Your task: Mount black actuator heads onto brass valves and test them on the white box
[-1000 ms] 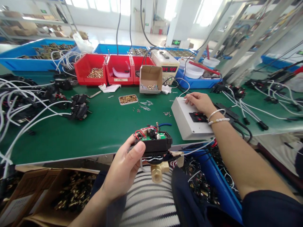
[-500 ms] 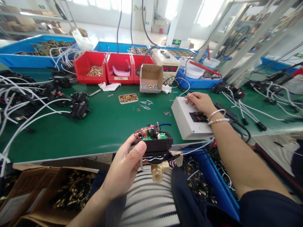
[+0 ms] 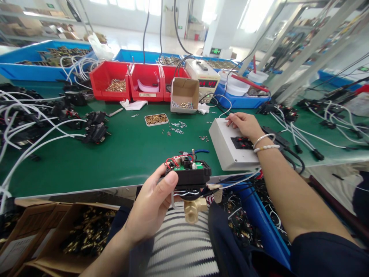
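My left hand (image 3: 152, 202) is closed around a motorized ball valve (image 3: 188, 177), held in front of my body at the table's near edge. Its black housing has no lid on, showing a green circuit board with red and black wires. Below the housing hangs a brass valve body (image 3: 191, 211). My right hand (image 3: 243, 125) rests on a light grey switch box (image 3: 227, 148) with a black-and-red terminal panel on top. Its fingertips are pinched together at the far end of the box; whatever lies between them is hidden.
Red bins (image 3: 111, 86) and a power supply (image 3: 206, 79) line the back. A small tray (image 3: 156, 119) of brass parts, loose clips and screws lie mid-table. Wired black units (image 3: 96, 127) crowd the left; cables lie right. Below the edge are a cardboard box (image 3: 54, 227) and a blue crate (image 3: 271, 227).
Both hands keep their places and grips. The valve in my left hand has barely shifted, and the view has tilted very slightly.
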The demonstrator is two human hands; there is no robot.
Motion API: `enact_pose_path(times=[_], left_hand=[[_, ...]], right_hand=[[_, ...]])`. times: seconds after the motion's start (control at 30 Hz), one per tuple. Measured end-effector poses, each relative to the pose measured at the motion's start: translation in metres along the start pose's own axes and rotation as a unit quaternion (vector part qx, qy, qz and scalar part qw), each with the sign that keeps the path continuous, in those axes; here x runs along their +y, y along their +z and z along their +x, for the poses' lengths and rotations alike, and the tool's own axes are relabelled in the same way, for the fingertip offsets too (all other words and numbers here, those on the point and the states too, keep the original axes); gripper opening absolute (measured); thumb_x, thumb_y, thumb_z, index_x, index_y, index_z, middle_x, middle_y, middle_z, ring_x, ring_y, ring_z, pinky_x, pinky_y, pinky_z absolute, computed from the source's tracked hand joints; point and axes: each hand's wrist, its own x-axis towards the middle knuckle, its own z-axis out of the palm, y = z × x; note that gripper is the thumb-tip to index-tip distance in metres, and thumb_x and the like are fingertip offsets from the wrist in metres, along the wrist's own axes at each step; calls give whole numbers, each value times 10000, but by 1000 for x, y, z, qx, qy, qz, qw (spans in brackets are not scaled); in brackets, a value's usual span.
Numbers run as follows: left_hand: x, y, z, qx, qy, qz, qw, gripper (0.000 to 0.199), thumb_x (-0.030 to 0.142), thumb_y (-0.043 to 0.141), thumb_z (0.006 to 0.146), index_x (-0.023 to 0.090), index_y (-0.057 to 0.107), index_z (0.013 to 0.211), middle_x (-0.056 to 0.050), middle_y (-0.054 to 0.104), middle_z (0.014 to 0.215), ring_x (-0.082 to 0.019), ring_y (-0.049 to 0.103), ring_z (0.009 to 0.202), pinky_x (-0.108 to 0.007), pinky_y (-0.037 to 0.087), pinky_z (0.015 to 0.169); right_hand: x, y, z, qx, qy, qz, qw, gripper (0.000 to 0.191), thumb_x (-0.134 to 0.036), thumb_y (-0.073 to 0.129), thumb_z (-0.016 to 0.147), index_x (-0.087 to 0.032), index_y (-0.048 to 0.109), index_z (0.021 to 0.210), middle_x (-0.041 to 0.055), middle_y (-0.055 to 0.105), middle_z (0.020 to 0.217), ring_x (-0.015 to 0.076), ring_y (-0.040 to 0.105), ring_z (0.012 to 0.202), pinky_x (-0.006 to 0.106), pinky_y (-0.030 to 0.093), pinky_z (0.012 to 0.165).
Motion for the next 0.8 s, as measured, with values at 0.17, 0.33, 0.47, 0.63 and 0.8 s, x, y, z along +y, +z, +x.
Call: enact_pose_path(times=[0.17,0.33,0.47,0.63,0.8], left_hand=[[3,0,-3,-3,-57,-27,998,500,560,747,823,158,735,1120,-90,793,863,-278,773,846,-368,625,789],[1,1,-1,-22,-55,-48,997,588,588,755,807,177,706,1225,-120,785,1068,-333,744,1033,-455,598,934],[1,0,6,-15,-52,-81,995,438,489,709,887,197,715,1214,-108,783,1120,-292,749,1029,-431,588,960],[2,-6,10,-58,-154,-164,973,429,499,711,871,110,788,1034,-109,809,932,-222,783,836,-300,631,833],[1,-10,8,-85,-140,-200,966,344,411,697,839,98,794,944,-89,785,849,-181,761,780,-271,639,796]], right_hand=[[0,1,0,3,2,1,1000,378,-497,651,911,-146,719,790,62,704,725,97,495,551,218,435,582],[0,1,1,3,3,2,1000,374,-493,660,907,-148,719,776,54,700,708,95,495,544,213,431,578],[-1,0,0,1,6,2,1000,362,-485,660,907,-153,722,777,52,699,707,99,499,548,215,431,583],[-5,0,-1,1,16,1,1000,313,-416,654,925,-152,709,766,47,697,715,97,499,552,225,433,606],[-10,0,-3,-6,29,3,1000,268,-300,602,974,-141,704,784,39,685,719,81,471,559,218,415,622]])
